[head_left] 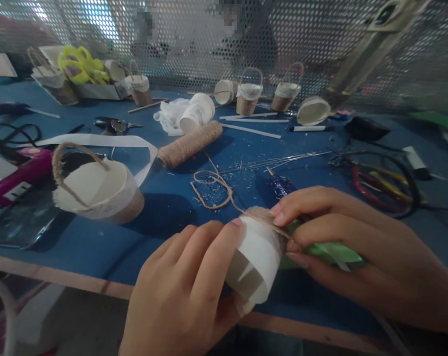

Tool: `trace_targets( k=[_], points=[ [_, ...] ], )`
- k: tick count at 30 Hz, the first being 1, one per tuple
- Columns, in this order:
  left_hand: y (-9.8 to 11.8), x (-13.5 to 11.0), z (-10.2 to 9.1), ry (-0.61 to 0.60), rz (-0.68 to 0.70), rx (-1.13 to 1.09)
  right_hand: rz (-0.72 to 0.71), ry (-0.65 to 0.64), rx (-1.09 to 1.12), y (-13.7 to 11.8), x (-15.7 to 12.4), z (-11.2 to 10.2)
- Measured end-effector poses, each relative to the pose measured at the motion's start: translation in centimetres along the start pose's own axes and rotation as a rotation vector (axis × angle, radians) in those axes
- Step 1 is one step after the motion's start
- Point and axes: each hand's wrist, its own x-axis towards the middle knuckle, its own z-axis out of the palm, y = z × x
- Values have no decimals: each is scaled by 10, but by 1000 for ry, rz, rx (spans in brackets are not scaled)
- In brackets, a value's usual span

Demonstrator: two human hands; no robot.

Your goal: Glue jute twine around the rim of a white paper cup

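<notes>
My left hand [187, 282] is closed around a white paper cup [259, 249], which lies tilted with its open mouth toward me. Brown twine is wound about the cup's far end. My right hand [342, 247] pinches the twine [279, 228] against the cup's side, thumb and fingers pressed together. From there a loose strand loops over the table to a roll of twine [190, 143]. Just beyond my right hand lies a dark blue glittery pen-like item [281, 184]. Something green [335, 252] shows beneath that hand. My left palm is hidden.
On the left stand a finished-looking lace-rimmed basket [123, 198] and a magenta glue gun [20, 178]. Farther back are small baskets [248, 99], white sticks [253, 131] and a yellow ribbon bundle [79, 64]. Wires [276, 160] and cable coils [383, 185] lie right, before a perforated metal screen [194, 49].
</notes>
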Motion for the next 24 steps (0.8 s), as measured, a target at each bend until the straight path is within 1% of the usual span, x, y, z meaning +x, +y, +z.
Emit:
trace_targets(
  k=[7, 15, 24],
  points=[
    [2, 0, -1, 4, 2, 0, 14, 19, 3, 0, 0, 0],
    [1, -1, 0, -8, -2, -2, 19, 7, 26, 0, 2, -1],
    [0, -1, -1, 4, 4, 17, 9, 42, 35, 2, 0, 1]
  ],
)
